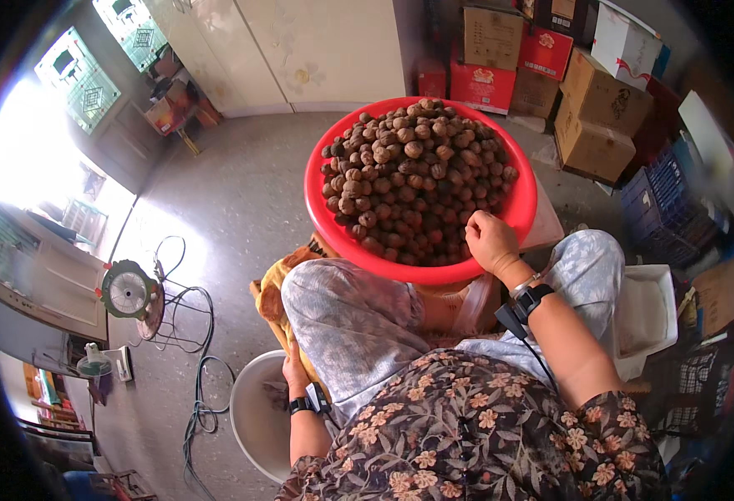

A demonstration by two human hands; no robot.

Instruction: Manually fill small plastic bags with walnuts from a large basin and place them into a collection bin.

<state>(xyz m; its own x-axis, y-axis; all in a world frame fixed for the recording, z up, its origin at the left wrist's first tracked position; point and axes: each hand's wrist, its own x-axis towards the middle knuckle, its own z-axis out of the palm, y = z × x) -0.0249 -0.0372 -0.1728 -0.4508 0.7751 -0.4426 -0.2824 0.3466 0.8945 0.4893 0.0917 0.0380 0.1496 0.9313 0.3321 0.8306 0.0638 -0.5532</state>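
Before me a wide red plastic basin [320, 216] holds a heap of brown walnuts in their shells [414, 149]. My right hand [492, 241] is at the near right part of its rim, beside the walnuts, with curled fingers. Whether anything is inside those fingers is hidden. Low on my left, my left hand [295, 369] lies against a yellow and brown cloth [274, 291] by my thigh; its grip is not clear. Below that hand stands a pale round tub [248, 401] with something dark inside, partly covered by my arm.
A round fan [130, 290] stands on the floor at left, with loose cables [201, 382] trailing near the tub. Cardboard boxes [598, 134] are stacked at back right. Blue plastic crates [664, 200] and a white foam box [645, 307] stand at my right.
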